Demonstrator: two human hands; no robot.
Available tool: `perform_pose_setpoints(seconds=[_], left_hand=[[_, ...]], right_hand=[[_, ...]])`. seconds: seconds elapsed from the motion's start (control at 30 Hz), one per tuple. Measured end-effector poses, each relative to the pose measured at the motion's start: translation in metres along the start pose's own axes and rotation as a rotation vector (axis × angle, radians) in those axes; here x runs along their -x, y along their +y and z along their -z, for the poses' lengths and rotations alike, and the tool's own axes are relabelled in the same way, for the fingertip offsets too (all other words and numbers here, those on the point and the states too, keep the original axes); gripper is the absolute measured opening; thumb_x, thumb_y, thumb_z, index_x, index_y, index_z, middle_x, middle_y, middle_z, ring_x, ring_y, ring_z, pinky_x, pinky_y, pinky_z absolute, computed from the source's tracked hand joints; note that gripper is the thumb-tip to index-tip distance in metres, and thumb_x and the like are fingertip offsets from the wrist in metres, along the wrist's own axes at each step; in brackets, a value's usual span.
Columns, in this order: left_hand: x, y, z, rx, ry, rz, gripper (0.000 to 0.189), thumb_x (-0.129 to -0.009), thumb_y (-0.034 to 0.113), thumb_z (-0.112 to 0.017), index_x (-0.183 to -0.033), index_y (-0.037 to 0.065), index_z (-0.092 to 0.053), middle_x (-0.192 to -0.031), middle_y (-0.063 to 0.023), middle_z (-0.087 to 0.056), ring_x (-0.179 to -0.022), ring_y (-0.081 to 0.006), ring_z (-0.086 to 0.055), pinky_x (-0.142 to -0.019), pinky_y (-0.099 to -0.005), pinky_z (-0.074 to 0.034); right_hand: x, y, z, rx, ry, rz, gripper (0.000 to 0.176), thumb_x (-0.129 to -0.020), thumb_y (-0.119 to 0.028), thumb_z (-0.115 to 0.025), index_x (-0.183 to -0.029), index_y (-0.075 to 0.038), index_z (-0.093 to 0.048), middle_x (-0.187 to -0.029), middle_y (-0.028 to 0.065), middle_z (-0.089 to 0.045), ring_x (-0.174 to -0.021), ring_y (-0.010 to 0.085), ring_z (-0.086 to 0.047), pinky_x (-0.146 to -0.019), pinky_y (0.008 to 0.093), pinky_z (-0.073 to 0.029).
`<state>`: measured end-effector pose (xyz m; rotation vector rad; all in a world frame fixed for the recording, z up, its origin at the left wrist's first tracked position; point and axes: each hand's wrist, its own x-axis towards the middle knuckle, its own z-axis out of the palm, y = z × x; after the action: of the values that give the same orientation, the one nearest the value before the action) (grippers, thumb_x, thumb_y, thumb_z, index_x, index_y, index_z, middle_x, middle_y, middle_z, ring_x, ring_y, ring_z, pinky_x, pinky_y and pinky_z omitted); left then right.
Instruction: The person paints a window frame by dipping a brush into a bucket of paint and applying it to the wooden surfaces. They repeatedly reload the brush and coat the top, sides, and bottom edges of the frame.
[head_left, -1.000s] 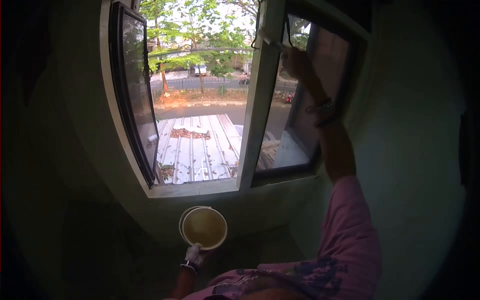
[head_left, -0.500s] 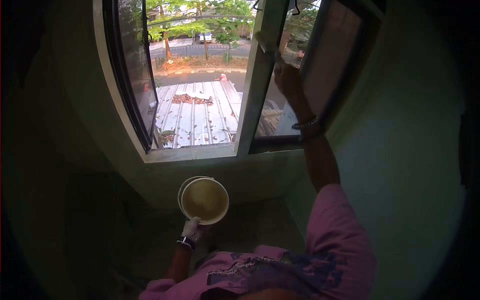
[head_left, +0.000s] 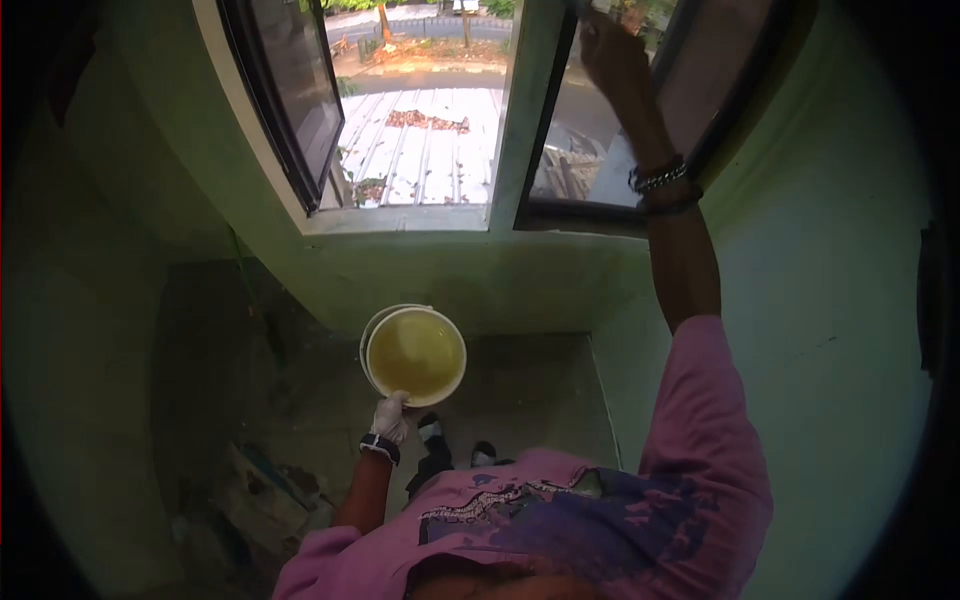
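My left hand (head_left: 391, 420), in a pale glove, is closed on the near rim of a white bucket (head_left: 462, 372). Yellowish liquid (head_left: 415, 355) fills part of the bucket, and its wire handle hangs over the far left side. My right hand (head_left: 612, 48) is raised at the top of the view, closed on a paintbrush (head_left: 581, 9). Only a bit of the brush shows; its bristles are beyond the upper edge. Close to that hand runs the pale green window post (head_left: 535, 90) between two window openings.
A dark-framed sash (head_left: 285, 90) stands swung open on the left. Outside lies a metal roof (head_left: 430, 165) with dry leaves. Green walls (head_left: 820, 330) close in the corner. Sheets and tools (head_left: 270, 490) lie on the floor at lower left, near my feet (head_left: 430, 430).
My view has tilted downward, so the window and right hand sit higher in the picture. The brush head has gone out of view. My left hand still grips the bucket.
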<state>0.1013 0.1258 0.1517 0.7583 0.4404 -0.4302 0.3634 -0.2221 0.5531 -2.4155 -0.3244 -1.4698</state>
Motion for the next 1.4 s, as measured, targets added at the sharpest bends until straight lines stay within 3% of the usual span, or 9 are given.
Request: perform_pose_setpoints(seconds=[0.17,0.3,0.4,0.63,0.73,0.93,1.1,1.2,1.4], left_hand=[[0.001,-0.035,-0.008,-0.002,0.134,-0.006,0.037,-0.083,0.004,-0.042,-0.116,-0.011,-0.041,-0.110,-0.0244,-0.054,-0.097,-0.0352,-0.060,-0.079,-0.0472,-0.055],[0.014,-0.039,-0.028,-0.118,0.099,-0.031,0.041,-0.087,0.006,-0.039,-0.124,-0.011,-0.032,-0.120,-0.0238,-0.049,-0.108,-0.0329,-0.055,-0.087,-0.0434,-0.053],[0.006,-0.037,-0.042,-0.076,0.088,-0.129,0.040,-0.087,0.007,-0.040,-0.123,-0.010,-0.034,-0.119,-0.0225,-0.050,-0.106,-0.0318,-0.056,-0.085,-0.0422,-0.053],[0.014,-0.035,-0.059,-0.143,0.111,-0.183,0.037,-0.088,0.008,-0.042,-0.121,-0.007,-0.039,-0.116,-0.0189,-0.053,-0.101,-0.0252,-0.059,-0.079,-0.0353,-0.056],[0.013,-0.035,-0.060,-0.147,0.123,-0.147,0.036,-0.088,0.008,-0.042,-0.120,-0.006,-0.040,-0.115,-0.0177,-0.053,-0.098,-0.0236,-0.060,-0.078,-0.0330,-0.056],[0.020,-0.035,-0.073,-0.147,0.113,-0.127,0.036,-0.084,0.006,-0.042,-0.116,-0.009,-0.042,-0.110,-0.0176,-0.055,-0.098,-0.0252,-0.060,-0.080,-0.0340,-0.055],[0.022,-0.036,-0.080,-0.218,0.220,-0.063,0.034,-0.082,0.006,-0.042,-0.113,-0.009,-0.046,-0.106,-0.0174,-0.056,-0.097,-0.0252,-0.060,-0.081,-0.0355,-0.055],[0.022,-0.041,-0.086,-0.100,0.227,-0.119,0.021,-0.085,0.010,-0.046,-0.100,-0.004,-0.050,-0.091,-0.0097,-0.058,-0.074,-0.0146,-0.060,-0.059,-0.0253,-0.052],[0.027,-0.041,-0.092,-0.133,0.225,-0.036,0.018,-0.084,0.010,-0.046,-0.095,-0.004,-0.052,-0.081,-0.0101,-0.058,-0.062,-0.0138,-0.056,-0.050,-0.0251,-0.048]], right_hand=[[0.140,0.020,-0.082,0.098,-0.399,-0.155,0.039,-0.087,-0.020,-0.044,-0.126,-0.013,-0.047,-0.077,0.0253,-0.060,-0.075,0.0424,-0.059,-0.071,0.0513,-0.047],[0.283,0.057,-0.118,-0.010,-0.989,-0.199,0.033,-0.081,-0.022,-0.048,-0.106,-0.005,-0.062,-0.091,0.0241,-0.062,-0.085,0.0422,-0.059,-0.077,0.0483,-0.047],[0.321,0.037,-0.083,-0.267,-0.690,-0.219,0.031,-0.082,-0.021,-0.051,-0.104,-0.004,-0.063,-0.088,0.0218,-0.064,-0.079,0.0345,-0.063,-0.073,0.0411,-0.049],[0.316,-0.073,0.065,-0.675,-1.033,-0.436,0.033,-0.081,-0.015,-0.055,-0.112,-0.005,-0.060,-0.080,0.0240,-0.060,-0.072,0.0358,-0.061,-0.066,0.0390,-0.047],[0.321,-0.124,0.056,-0.526,-1.281,-0.234,0.036,-0.080,-0.013,-0.055,-0.114,-0.006,-0.059,-0.080,0.0237,-0.061,-0.072,0.0373,-0.060,-0.067,0.0421,-0.047],[0.382,-0.150,-0.034,-0.287,-1.227,-0.092,0.018,-0.078,-0.008,-0.049,-0.083,0.002,-0.063,-0.080,0.0238,-0.063,-0.077,0.0362,-0.063,-0.069,0.0428,-0.052],[0.389,-0.156,-0.051,-0.200,-1.180,-0.294,0.017,-0.077,-0.008,-0.050,-0.080,0.002,-0.063,-0.080,0.0238,-0.063,-0.076,0.0369,-0.064,-0.067,0.0416,-0.053],[0.400,-0.158,-0.059,-0.196,-1.141,-0.355,0.018,-0.078,-0.009,-0.050,-0.081,0.002,-0.063,-0.082,0.0244,-0.063,-0.078,0.0364,-0.064,-0.068,0.0411,-0.053],[0.422,-0.172,-0.080,-0.204,-1.122,-0.442,0.018,-0.079,-0.011,-0.052,-0.087,0.000,-0.064,-0.086,0.0206,-0.065,-0.081,0.0323,-0.065,-0.068,0.0391,-0.053]])
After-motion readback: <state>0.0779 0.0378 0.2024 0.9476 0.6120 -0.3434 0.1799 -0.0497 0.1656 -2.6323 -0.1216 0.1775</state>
